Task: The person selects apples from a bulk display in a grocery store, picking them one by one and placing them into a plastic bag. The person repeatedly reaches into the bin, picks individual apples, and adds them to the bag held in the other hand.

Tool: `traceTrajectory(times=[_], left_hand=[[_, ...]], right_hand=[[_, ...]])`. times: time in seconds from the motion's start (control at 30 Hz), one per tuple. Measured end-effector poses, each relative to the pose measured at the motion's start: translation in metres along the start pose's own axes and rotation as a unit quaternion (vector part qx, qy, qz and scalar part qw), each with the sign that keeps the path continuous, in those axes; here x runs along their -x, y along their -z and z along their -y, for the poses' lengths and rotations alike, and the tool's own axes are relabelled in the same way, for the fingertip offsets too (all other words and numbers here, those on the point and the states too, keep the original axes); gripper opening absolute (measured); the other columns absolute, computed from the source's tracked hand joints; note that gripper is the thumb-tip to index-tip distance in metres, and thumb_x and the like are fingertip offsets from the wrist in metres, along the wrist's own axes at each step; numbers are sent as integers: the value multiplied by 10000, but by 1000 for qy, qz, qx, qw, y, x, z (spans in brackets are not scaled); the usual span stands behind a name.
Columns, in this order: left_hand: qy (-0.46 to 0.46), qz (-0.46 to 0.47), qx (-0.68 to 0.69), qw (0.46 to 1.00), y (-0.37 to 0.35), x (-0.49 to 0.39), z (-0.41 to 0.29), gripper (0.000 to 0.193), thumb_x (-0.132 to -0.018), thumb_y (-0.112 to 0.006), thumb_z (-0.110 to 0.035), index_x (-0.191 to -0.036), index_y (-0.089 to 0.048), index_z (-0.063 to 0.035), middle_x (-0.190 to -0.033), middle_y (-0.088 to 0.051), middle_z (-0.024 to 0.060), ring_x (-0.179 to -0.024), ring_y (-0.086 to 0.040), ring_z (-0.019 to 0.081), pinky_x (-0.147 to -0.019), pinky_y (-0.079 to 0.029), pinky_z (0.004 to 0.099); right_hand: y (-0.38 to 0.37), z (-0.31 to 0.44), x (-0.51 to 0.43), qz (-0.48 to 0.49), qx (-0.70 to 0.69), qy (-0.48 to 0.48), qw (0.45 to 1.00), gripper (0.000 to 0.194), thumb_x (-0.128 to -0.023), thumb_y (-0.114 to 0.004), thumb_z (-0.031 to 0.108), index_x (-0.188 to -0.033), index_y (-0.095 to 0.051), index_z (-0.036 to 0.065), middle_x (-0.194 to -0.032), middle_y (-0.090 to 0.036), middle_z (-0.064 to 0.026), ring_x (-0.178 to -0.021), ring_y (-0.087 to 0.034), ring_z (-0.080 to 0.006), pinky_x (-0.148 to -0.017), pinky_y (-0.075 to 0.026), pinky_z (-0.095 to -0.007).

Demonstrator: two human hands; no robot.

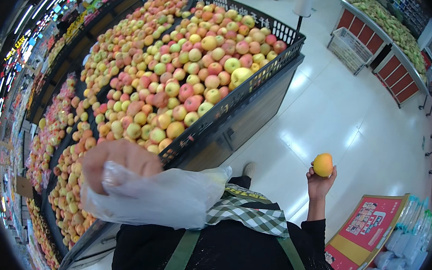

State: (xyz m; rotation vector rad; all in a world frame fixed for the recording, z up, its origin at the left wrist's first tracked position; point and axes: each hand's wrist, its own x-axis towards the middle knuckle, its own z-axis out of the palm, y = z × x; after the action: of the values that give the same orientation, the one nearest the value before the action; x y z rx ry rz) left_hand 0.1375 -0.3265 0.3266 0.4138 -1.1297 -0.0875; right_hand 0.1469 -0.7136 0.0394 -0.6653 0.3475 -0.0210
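Note:
My left hand (121, 165) is raised at the left, over the near edge of the fruit display, its fingers closed on a thin translucent plastic bag (156, 199). The bag hangs to the right before my chest; what lies inside it cannot be made out. Out to the right, my right hand (320, 182) holds up a yellow-orange apple (323, 165) on its fingers, above the floor. A large heap of red and yellow apples (181, 89) fills the display, bordered by a black slatted plastic rim (218, 112).
Beyond the aisle, a white crate (350, 48) stands beside a stand of green produce (391, 27). A red and gold printed board (365, 236) and plastic-wrapped goods (398, 259) are at the lower right. The display's wood-panelled side (256, 119) runs close before me.

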Motion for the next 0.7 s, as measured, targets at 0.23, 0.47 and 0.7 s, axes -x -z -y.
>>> traceTrajectory(times=[0.23,0.47,0.7], left_hand=[[46,101,152,982,117,-75,90,331,-957,-523,-181,-661,-538,-33,-512,-489,51,-350,-394,153,-353,-277,321],[-15,117,215,969,195,-127,180,321,-953,-457,-201,-702,-499,-5,-634,-565,112,-428,-494,219,-402,-395,340],[-21,101,69,992,247,-177,253,309,-931,-538,-128,-697,-357,-35,-680,-552,133,-504,-478,211,-460,-429,326]], right_hand=[[2,66,-43,-122,-24,55,991,593,-920,-444,598,-1137,-578,63,-912,-591,-82,-679,-515,-165,-615,-435,-290],[17,104,-75,-195,-56,115,972,571,-922,-433,591,-1108,-567,69,-893,-599,-97,-661,-536,-169,-586,-434,-285],[49,142,-129,-219,-81,136,963,547,-924,-442,577,-1133,-562,86,-893,-609,-91,-660,-539,-157,-584,-454,-271]])
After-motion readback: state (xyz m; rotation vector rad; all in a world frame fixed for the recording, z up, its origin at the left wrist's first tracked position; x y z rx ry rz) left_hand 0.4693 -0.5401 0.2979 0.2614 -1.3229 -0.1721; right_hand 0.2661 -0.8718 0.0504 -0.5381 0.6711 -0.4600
